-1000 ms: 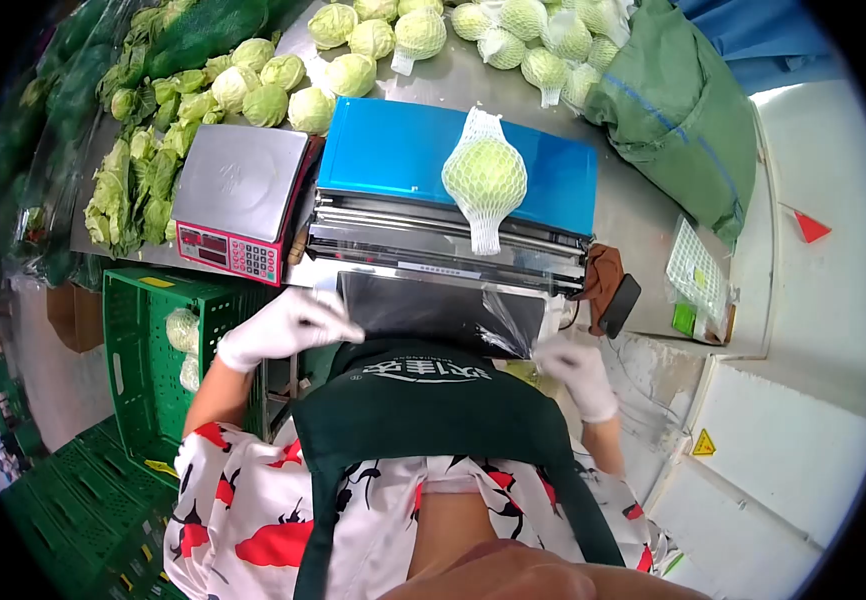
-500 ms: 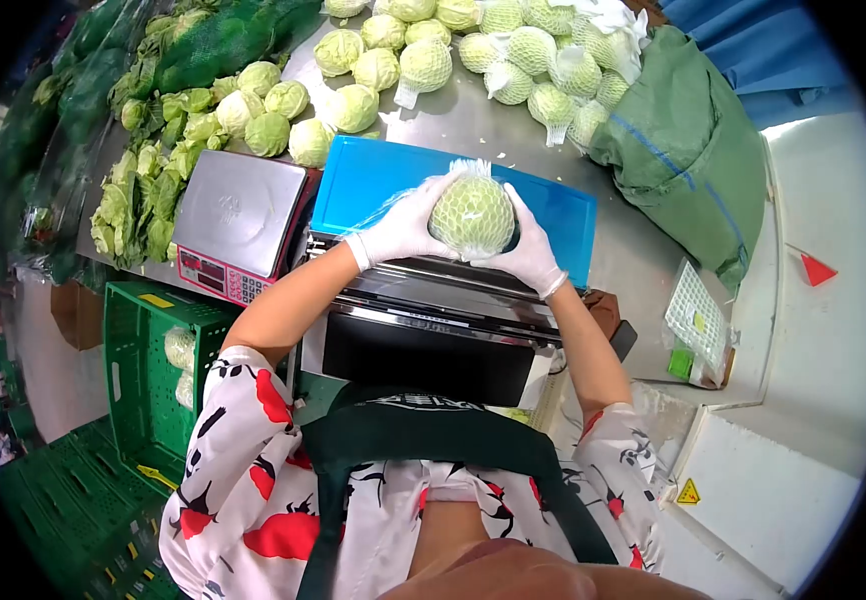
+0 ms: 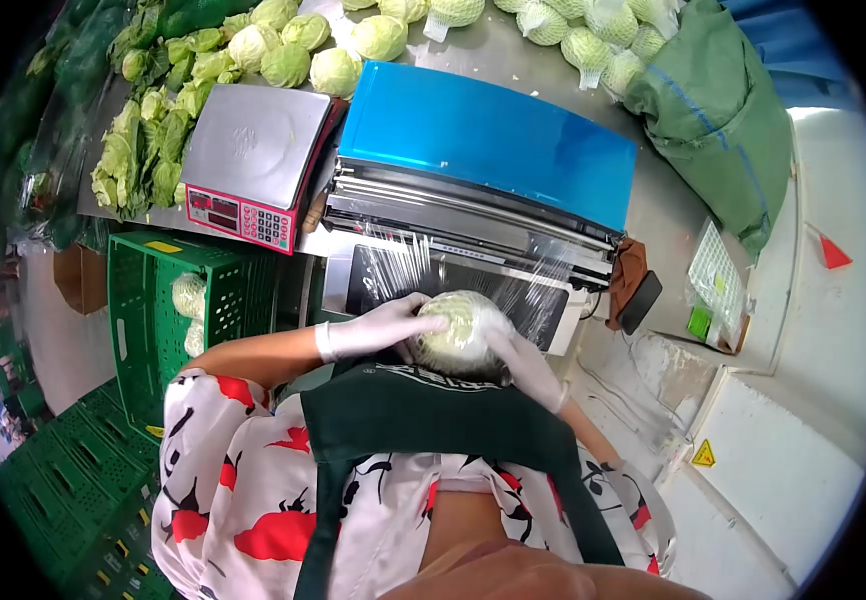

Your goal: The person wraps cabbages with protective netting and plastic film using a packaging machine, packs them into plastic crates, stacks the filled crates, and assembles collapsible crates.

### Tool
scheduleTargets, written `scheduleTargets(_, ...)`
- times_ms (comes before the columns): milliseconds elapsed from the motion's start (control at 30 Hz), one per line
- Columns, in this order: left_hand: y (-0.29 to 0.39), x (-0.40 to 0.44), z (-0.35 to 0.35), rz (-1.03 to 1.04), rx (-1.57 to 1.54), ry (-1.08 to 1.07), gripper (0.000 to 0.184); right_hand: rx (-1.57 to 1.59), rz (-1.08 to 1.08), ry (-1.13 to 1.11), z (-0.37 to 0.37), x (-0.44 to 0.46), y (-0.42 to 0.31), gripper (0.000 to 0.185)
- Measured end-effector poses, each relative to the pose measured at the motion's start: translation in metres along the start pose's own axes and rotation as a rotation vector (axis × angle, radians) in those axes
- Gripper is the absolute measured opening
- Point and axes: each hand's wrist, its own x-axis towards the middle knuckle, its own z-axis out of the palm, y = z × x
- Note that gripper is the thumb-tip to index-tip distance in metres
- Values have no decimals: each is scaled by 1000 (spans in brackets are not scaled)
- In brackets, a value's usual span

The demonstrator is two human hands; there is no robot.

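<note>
A cabbage [image 3: 456, 338] with clear film over it is between my hands, close against the front of my apron. My left hand [image 3: 378, 328], in a white glove, grips its left side, the fingers curled around it. On the opposite side my gloved right hand [image 3: 525, 362] presses against the cabbage, its fingers partly blurred. A sheet of clear plastic film [image 3: 393, 262] stretches from the cabbage up to the wrapping machine [image 3: 473, 215], which has a blue top. The underside of the cabbage is hidden.
Left of the machine stands a scale [image 3: 253, 150] with a red keypad. Below it, a green crate [image 3: 138, 330] holds wrapped cabbages. Loose cabbages [image 3: 285, 65] and netted ones [image 3: 585, 50] lie at the back. A green sack [image 3: 718, 130] leans at right, beyond a phone-like black object [image 3: 640, 305].
My hands have brought the netted cabbage from above the blue top down toward my apron. Clear film now stretches between it and the machine. The view has shifted too.
</note>
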Motion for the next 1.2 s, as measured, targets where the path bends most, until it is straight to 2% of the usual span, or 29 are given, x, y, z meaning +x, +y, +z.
scheduleTargets(67,3,5,-2,-183,-192,-36,81,175,175,-86,2,18,-10,82)
scheduleTargets(167,-18,19,-16,-278,-233,-97,76,226,341,-248,-4,51,-5,87)
scheduleTargets(233,-15,10,-17,-305,-335,-126,73,522,349,-351,1,71,29,85)
scheduleTargets(300,-22,-2,-13,-323,-450,-122,70,711,521,-371,-9,54,14,84)
scheduleTargets(333,-46,-2,-19,-277,-777,-154,58,948,511,-367,-11,52,31,64)
scheduleTargets(433,-51,-34,-7,-27,-330,89,54,745,30,-58,6,15,55,39)
scheduleTargets(467,-70,-36,-1,159,-224,177,50,368,-85,165,14,2,53,20)
scheduleTargets(500,-75,-41,-1,198,297,342,42,197,-222,331,20,0,61,19)
scheduleTargets(567,-84,-37,-3,554,708,608,38,-164,-495,652,33,3,73,17)
scheduleTargets(600,-80,-39,-2,467,552,627,38,-31,-350,707,35,3,71,15)
scheduleTargets(633,-74,-42,-1,377,397,640,37,328,-233,654,31,3,68,16)
scheduleTargets(667,-60,-47,2,282,241,647,36,459,-153,615,24,3,63,17)
scheduleTargets(700,-55,-51,2,337,-25,633,33,588,-72,576,16,1,64,17)
scheduleTargets(800,-75,-49,1,213,-408,604,31,635,109,478,7,-4,91,22)
scheduleTargets(867,-137,-44,-9,58,-234,446,29,-21,-72,502,30,13,159,29)
scheduleTargets(900,-163,-38,-8,-27,-140,374,31,-131,38,441,40,17,160,29)
scheduleTargets(933,-168,-29,-3,-6,13,357,30,-246,141,366,50,21,158,30)
scheduleTargets(967,-167,-13,5,19,167,340,28,-135,435,237,67,38,125,26)
scheduleTargets(1000,-166,-1,11,43,322,322,27,-142,350,171,83,61,127,25)
scheduleTargets(1033,-166,4,12,96,590,236,25,-80,152,133,100,82,141,24)
scheduleTargets(1067,-162,9,11,155,859,147,23,91,-68,71,115,98,152,24)
scheduleTargets(1100,-150,10,11,215,1125,57,20,396,-143,-36,125,106,153,23)
scheduleTargets(1133,-140,3,10,382,985,170,13,710,-156,-176,132,112,154,23)
scheduleTargets(1167,-134,-1,5,378,1035,188,13,946,-121,-299,136,112,152,23)
scheduleTargets(1200,-116,-8,0,547,1079,240,13,1109,-78,-410,136,108,140,22)
